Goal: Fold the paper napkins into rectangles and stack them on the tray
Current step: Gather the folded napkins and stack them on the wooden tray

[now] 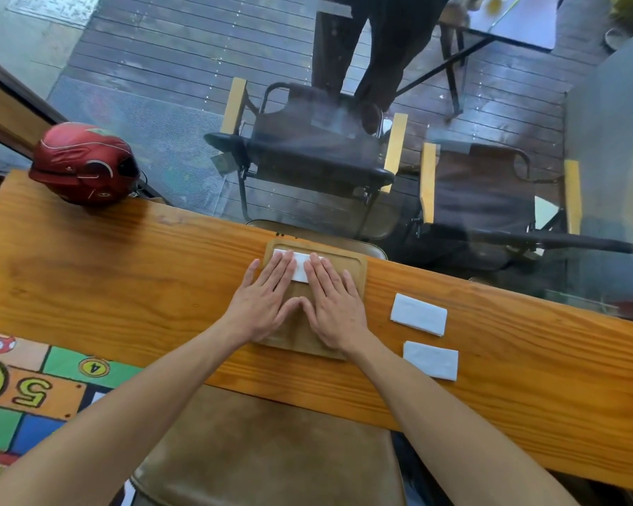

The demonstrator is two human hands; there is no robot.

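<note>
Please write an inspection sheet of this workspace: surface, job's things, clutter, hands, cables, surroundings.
Surface: long wooden table, glossy.
Job's things: wooden tray holds one white napkin; two folded napkins lie on the table to its right.
Clutter: red helmet at the far left end.
Hands: left hand and right hand lie flat, pressing the napkin on the tray.
Cables: nothing seen.
Surroundings: glass pane beyond, folding chairs outside; brown seat below.

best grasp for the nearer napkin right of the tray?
Nearer folded napkin: pinch its near long edge, coming from the person's side with the right hand. It lies flat on the wooden table, apart from the other napkin, so only the edges offer purchase.
</note>
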